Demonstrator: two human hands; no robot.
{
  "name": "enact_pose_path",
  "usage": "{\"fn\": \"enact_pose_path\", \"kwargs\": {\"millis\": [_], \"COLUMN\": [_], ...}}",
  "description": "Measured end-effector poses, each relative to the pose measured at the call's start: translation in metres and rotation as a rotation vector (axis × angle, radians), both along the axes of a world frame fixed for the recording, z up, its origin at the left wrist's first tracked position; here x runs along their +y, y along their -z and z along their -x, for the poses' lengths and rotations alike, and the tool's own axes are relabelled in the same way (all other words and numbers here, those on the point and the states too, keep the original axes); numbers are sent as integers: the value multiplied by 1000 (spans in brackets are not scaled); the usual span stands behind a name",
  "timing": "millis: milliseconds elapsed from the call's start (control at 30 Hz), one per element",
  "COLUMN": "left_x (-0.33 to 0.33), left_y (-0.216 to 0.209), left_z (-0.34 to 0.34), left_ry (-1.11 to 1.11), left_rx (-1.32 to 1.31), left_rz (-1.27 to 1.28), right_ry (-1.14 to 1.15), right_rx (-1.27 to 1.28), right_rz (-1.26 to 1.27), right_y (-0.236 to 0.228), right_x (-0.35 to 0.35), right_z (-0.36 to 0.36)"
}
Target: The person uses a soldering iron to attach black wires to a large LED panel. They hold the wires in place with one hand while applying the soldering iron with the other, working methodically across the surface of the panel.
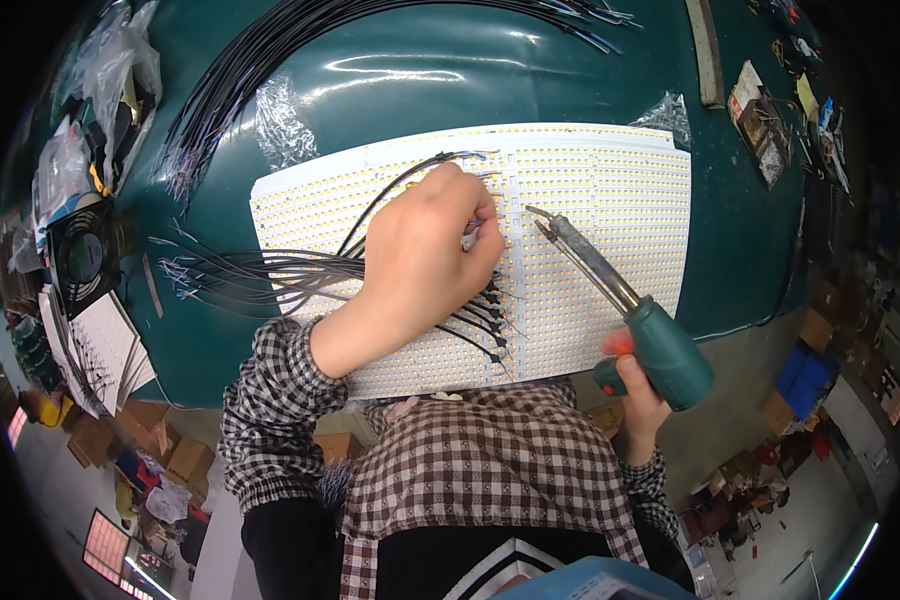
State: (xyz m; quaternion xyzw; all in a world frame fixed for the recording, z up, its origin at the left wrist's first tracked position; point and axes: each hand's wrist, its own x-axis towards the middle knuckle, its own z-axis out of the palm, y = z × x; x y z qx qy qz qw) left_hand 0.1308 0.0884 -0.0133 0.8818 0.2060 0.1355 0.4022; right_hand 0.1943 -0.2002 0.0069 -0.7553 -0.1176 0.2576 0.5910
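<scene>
A white LED panel studded with rows of small yellowish LEDs lies in front of me. My left hand is over its middle, thumb and fingers pinched together; what sits between the fingertips is hidden, though a black cable passes close by. Several black cables run out leftward from under that hand, and their other ends line the panel's middle strip. My right hand grips a green-handled soldering iron, a trigger type. Its metal tip points up and left, near the middle strip, to the right of my left fingers.
A thick bundle of black cables curves across the far side of the green tabletop. At left are a black fan, plastic bags and white panels. A grey bar lies at the far right.
</scene>
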Motion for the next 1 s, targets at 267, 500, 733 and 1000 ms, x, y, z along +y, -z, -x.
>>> {"fn": "enact_pose_path", "kwargs": {"millis": [267,500,733,1000], "left_x": [-1,-3,-2,-4], "left_y": [1,2,5,7], "left_z": [1,1,1,1], "left_ry": [-2,-22,-2,-22], "left_rx": [-3,-22,-40,-37], "left_rz": [-15,-10,-47,-61], "right_ry": [-12,-56,-64,-78], "right_rx": [5,-25,-43,-58], "right_rz": [67,84,78,66], "right_y": [0,3,4,6], "right_x": [-1,-2,-2,0], "right_z": [2,1,0,-1]}}
